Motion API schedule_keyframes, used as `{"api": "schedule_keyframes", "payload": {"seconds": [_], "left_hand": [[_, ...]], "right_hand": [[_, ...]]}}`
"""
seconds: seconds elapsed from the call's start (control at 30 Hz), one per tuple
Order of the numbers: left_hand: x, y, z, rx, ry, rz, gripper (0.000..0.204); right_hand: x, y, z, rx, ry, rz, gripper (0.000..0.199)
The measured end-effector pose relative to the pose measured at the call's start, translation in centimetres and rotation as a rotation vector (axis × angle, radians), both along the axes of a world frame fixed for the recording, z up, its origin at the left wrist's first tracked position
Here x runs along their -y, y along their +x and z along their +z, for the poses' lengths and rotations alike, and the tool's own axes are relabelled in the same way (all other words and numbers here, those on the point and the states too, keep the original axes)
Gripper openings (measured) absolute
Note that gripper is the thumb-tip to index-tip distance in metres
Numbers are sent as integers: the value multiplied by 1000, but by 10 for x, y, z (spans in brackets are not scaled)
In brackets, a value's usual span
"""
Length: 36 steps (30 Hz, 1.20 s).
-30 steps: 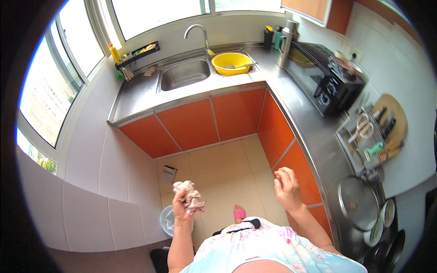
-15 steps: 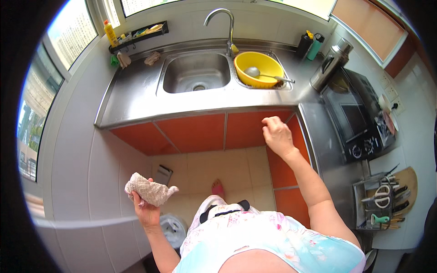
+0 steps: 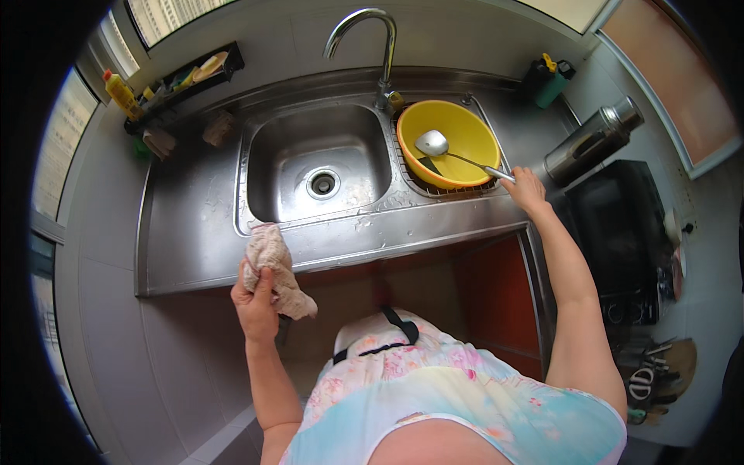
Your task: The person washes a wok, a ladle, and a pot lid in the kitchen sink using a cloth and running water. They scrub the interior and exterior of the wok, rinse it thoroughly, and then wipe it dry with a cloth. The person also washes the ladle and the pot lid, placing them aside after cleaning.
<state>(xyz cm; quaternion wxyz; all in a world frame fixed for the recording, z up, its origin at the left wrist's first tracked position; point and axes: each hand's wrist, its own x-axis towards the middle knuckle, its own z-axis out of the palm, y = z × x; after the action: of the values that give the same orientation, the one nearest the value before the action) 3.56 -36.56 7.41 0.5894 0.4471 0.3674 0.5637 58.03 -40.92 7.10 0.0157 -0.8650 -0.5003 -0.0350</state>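
Currently, the left hand [image 3: 258,306] clamps a crumpled beige cloth [image 3: 273,260] between thumb and fingers, near the sink's [image 3: 267,174] front edge; whether the cloth touches the steel counter [image 3: 186,232] cannot be told. The right hand [image 3: 528,191] has reached the handle end of a metal ladle [image 3: 432,143], though whether its fingers have closed there is unclear. Progress looks slight: the cloth is in hand, while the ladle remains unlifted, its head inside the yellow basin [image 3: 473,128] beside the sink.
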Motion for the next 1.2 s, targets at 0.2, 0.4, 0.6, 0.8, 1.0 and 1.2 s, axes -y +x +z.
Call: {"api": "schedule_keyframes", "payload": {"seconds": [0.2,0.4,0.6,0.8,1.0,1.2], "left_hand": [[-80,23,2,-58,-84,80,21],[-141,37,1,-127,-193,44,22],[-219,36,-7,-65,-165,-37,23],[-293,17,-8,-66,-178,-234,32],[-366,60,-9,-224,-126,-360,35],[-418,180,-40,-615,53,-640,39]], "right_hand": [[-102,66,-9,-186,-413,-72,67],[-122,106,-62,-758,-334,-205,56],[-119,40,13,-467,-179,-266,47],[-119,-56,81,-510,-131,-405,49],[-171,-132,66,-532,-261,-210,46],[-224,-187,-16,-524,-344,-48,53]]}}
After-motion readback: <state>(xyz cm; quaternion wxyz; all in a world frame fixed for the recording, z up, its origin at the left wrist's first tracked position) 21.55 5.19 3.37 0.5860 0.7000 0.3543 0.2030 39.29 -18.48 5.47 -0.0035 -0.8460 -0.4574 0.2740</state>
